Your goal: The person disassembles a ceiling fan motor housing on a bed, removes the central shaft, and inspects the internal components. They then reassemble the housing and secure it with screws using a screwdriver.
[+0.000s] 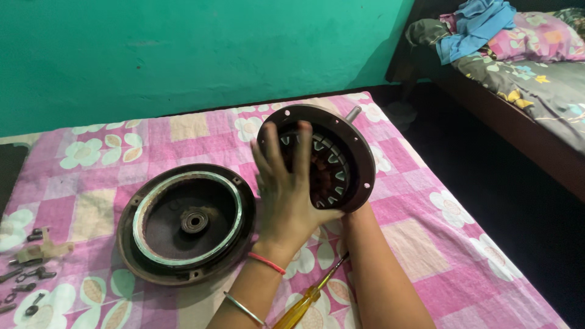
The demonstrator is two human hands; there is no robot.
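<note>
Pink checked cloth (426, 244) with white flowers covers the floor where the work lies, under a green wall (183, 49). At the far left edge sits a scatter of small dark metal parts (27, 277) — screws, clips and a pale plastic piece. Just right of them rests a round motor cover (186, 222), dark brown, lying flat and open side up, with a bright metal ring inside its rim and a bearing (194, 221) at its centre.

Right of the cover, well clear of the cloth, the other motor half (332, 159) is held tilted up on edge, its open face turned toward the camera; pale winding slots ring the reddish core, and a short steel shaft (353, 113) sticks out at the upper right. The left hand (286, 189) lies spread across the near left part of that face, fingers splayed and pressing flat rather than curled — an open grip, touching but not clasping. A red thread and a thin metal bangle (244, 309) sit on that wrist. The right hand (348, 214) is mostly hidden beneath and behind the motor's lower rim, supporting it from below; how far its grip is closed cannot be told.

Between the two forearms a yellow-handled screwdriver (308, 298) lies on the cloth. At the far right stands a bed (536, 79) with flowered bedding and crumpled clothes.
</note>
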